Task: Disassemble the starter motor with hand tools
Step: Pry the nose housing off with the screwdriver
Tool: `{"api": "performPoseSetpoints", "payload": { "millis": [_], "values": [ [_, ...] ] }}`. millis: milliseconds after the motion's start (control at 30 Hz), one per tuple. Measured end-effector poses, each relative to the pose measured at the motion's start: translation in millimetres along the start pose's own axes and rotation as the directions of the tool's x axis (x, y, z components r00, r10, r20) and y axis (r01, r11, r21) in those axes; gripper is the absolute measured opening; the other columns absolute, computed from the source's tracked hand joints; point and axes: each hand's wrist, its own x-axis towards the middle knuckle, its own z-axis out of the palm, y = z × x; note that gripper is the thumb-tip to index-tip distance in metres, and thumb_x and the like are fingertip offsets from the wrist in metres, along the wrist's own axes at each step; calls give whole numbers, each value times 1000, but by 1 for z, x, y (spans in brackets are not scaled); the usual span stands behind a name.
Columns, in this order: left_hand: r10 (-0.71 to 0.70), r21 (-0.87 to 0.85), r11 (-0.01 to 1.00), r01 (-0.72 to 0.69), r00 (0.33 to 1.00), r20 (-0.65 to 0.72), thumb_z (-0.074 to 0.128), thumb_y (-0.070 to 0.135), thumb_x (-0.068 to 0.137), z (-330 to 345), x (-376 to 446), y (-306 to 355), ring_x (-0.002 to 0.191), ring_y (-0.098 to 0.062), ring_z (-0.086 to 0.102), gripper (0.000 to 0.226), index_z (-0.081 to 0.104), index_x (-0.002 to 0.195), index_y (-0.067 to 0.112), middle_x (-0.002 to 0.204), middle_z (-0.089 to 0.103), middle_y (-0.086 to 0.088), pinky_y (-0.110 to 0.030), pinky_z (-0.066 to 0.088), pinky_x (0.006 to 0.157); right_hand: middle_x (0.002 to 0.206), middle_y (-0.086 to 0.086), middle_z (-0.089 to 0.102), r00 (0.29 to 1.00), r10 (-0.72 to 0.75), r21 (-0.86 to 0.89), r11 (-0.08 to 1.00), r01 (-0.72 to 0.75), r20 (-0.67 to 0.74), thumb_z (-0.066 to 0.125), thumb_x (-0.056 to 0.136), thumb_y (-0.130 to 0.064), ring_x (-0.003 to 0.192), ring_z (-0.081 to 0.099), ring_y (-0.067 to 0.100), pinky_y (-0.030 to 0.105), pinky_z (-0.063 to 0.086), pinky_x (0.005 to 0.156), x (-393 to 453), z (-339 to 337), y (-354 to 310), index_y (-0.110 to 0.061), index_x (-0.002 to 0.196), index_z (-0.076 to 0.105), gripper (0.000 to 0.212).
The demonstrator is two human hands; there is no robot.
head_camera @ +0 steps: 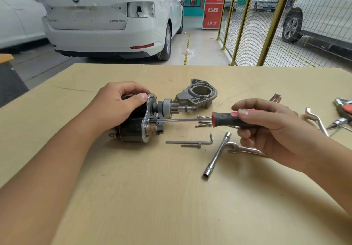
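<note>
The starter motor (137,122) lies on its side on the wooden table (152,197), right under your left hand (118,105). That hand wraps over the dark body from above, its fingers curled round the far side and the thumb pressed against the metal end plate (147,119). The gear shaft (177,108) sticks out of the plate toward your right hand (266,126).

Your right hand grips the red and black handle of a screwdriver (224,119), thumb laid along the top. Its thin shaft runs level across to the motor, and the tip meets the end plate just below the gear shaft.

Just beyond the screwdriver shaft, between your two hands, sits the removed grey housing (200,94), its round opening facing up. Near the handle lie a few loose bolts (203,124). Toward you from your right hand lie an Allen key (190,141), one long bolt (191,145) beside it, a socket wrench (217,155) and an open-end spanner (242,148) partly hidden under your wrist. Farther out past your right hand more tools (341,111) rest near the table's edge.

Beyond the table stands a white car (106,19) and a yellow mesh fence (247,25).
</note>
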Motion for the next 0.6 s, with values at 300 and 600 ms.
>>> {"api": "performPoseSetpoints", "payload": {
  "millis": [300, 600],
  "values": [
    [-1, 5, 1000, 1, 1000, 0, 66, 23, 100, 0, -1, 1, 90, 6, 68, 16, 79, 102, 32, 95, 76, 20, -18, 47, 80, 79, 18, 64, 1000, 13, -35, 999, -13, 1, 80, 64, -15, 50, 44, 19, 28, 40, 44, 0, -4, -1, -13, 99, 73, 36],
    [-5, 15, 1000, 5, 1000, 6, 66, 26, 101, 0, -1, 0, 93, 3, 68, 15, 79, 103, 33, 96, 76, 20, -21, 48, 82, 83, 28, 69, 993, 101, -117, 987, -107, -56, 71, 76, -43, 44, 45, 21, 25, 37, 40, 0, 0, -1, -10, 101, 72, 41]
  ]
}}
